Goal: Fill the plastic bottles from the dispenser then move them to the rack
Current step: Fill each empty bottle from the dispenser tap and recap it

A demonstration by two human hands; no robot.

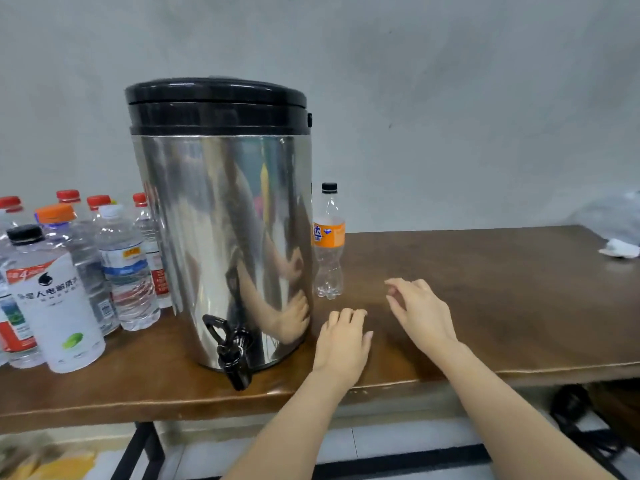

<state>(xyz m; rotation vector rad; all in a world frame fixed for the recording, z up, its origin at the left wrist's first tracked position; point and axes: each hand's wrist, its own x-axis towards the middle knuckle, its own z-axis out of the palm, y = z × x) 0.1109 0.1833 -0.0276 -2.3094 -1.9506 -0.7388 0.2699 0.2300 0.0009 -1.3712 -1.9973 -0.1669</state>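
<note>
Item: steel dispenser, black lid on, upright on the brown surface, its black tap low at the front, reaching past the surface's near edge. Item: orange-label bottle, clear plastic, black cap on, upright just to the right of the dispenser. Item: cluster of capped bottles left of the dispenser, with red, orange, white and black caps; nearest you stands a white-label bottle. Item: your left hand, palm down and low over the surface beside the dispenser's base, fingers loosely bent, holding nothing. Item: your right hand, just right of the left, near the orange-label bottle but apart from it, fingers relaxed and slightly apart, holding nothing. Item: crumpled white paper at the far right
</note>
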